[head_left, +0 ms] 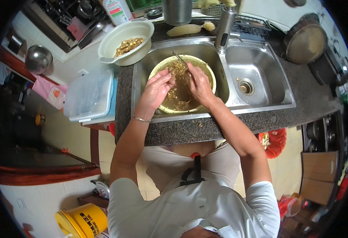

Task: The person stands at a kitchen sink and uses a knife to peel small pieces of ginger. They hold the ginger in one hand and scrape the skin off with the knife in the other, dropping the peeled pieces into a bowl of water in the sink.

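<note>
In the left sink basin sits a pale yellow tub [213, 75] holding murky brown water with many small yellowish-brown bits afloat. Over its left side, my left hand [158, 87] is closed, fingertips pinched together; whatever is between them is too small to make out. My right hand [199, 84], over the tub's right side, grips a slim metal tool [177, 56] whose narrow end points up and left. Its handle is hidden in my palm, so I cannot tell its kind. Up left, a cream bowl [106, 49] holds a heap of small golden-brown pieces [128, 46].
The steel right sink basin [275, 79] has a drain strainer. Behind stand the faucet [224, 29], a scrub brush [195, 28] and a metal pot [177, 12]. Dark pans [307, 41] lean at right. A lidded plastic box [88, 95] is at left; a red-lined bin [275, 144] stands below.
</note>
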### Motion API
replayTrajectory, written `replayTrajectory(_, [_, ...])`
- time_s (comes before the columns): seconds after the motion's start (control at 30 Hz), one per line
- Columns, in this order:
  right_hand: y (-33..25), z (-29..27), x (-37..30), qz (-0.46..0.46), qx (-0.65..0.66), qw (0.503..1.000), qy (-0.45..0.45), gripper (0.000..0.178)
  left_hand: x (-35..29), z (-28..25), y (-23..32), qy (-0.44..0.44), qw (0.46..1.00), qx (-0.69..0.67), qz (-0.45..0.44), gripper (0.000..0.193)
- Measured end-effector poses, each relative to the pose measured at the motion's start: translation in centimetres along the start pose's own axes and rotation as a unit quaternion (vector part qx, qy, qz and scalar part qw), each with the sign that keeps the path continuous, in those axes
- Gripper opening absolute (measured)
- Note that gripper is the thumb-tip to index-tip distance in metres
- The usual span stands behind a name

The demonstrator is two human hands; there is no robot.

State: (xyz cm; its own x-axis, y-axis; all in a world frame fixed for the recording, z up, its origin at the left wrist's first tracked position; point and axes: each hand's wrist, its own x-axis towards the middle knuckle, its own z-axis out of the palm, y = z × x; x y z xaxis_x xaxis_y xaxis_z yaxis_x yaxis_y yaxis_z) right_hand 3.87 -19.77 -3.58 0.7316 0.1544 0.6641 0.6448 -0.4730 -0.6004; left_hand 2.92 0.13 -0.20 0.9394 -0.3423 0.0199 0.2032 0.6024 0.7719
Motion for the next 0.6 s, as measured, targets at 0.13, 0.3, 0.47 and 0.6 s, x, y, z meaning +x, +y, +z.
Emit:
replayTrajectory(0.13, [-1.5,0.3,0.0,-0.06,0.005,0.998,-0.028,0.051,1.2,-2.2,-1.6,0.062,0.998,0.009,-0.005,0.02])
replayTrajectory(0.3, [-2.2,0.8,0.0,-0.058,-0.001,0.997,-0.041,0.058,1.0,-1.6,-2.1,0.052,0.998,0.029,0.0,0.014])
replayTrajectory(0.47, [-2.3,0.2,0.8,-0.089,0.019,0.995,-0.041,0.06,0.2,-0.3,-0.9,0.024,1.0,-0.008,0.009,0.012])
replayTrajectory(0.6, [-1.7,0.4,0.8,-0.108,0.023,0.993,-0.029,0.063,-0.2,0.0,0.1,-0.037,0.999,-0.012,0.017,0.019])
